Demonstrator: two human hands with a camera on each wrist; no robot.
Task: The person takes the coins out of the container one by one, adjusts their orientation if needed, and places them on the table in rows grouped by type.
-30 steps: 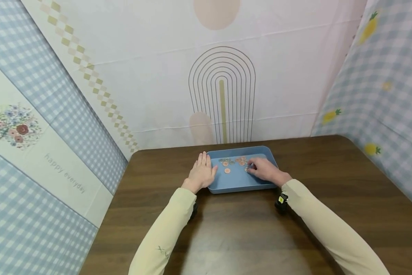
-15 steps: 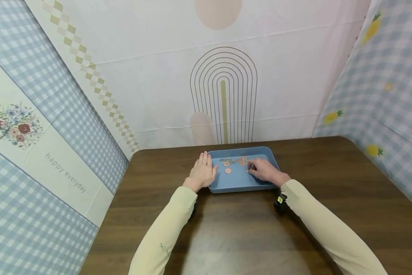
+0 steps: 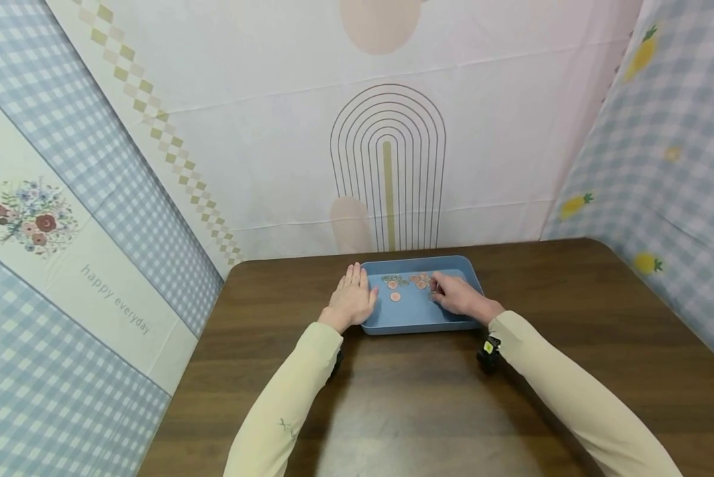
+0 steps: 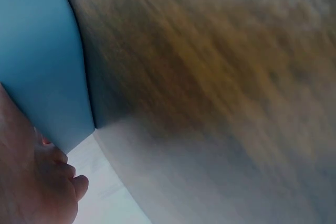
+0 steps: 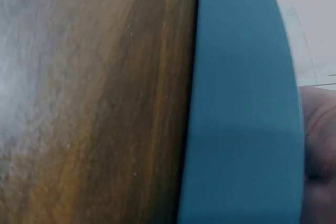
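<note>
Blue tray [image 3: 413,318]: shallow, rectangular, on the brown desk [image 3: 428,391] near its far edge.

Coins [image 3: 403,283]: copper and silver, scattered loose across the far half of the tray floor; one copper coin [image 3: 395,297] lies apart, nearer the middle.

Left hand [image 3: 351,299]: flat against the tray's left outer wall, fingers straight and together, holding nothing.

Right hand [image 3: 461,296]: inside the tray at its right side, fingers curled down onto the coins at the cluster's right end; whether a coin is pinched cannot be told.

Wrist views: blurred, showing only tray wall [image 4: 37,72] and desk grain.

Backdrop: patterned cloth panels [image 3: 387,132] behind the desk.
</note>
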